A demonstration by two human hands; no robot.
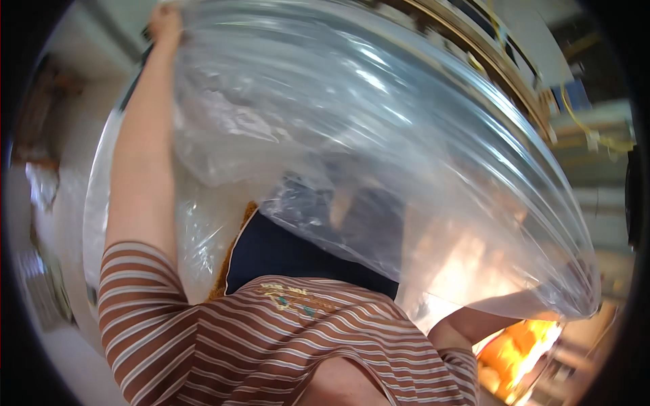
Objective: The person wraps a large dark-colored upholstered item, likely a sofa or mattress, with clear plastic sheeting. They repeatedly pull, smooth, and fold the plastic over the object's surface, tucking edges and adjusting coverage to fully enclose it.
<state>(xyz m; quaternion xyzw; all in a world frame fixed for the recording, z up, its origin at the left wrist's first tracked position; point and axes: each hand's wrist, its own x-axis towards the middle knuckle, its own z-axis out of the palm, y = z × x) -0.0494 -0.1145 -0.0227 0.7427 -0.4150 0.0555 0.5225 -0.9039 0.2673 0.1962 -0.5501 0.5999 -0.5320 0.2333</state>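
Note:
A large clear plastic sheet is stretched in long shiny folds between my raised arms; whether it is a bag or a single layer I cannot tell. My left hand is up at the top left, closed on one end of it. At the far right, the folds gather around my right hand, which shows blurrily through the film and grips that end. The near edge of the plastic hangs loosely over my dark blue lap.
Behind the plastic runs a long wooden rack at the upper right, with a yellow cord beside it. More crumpled clear plastic lies left of my lap. A bright orange item is below my right arm.

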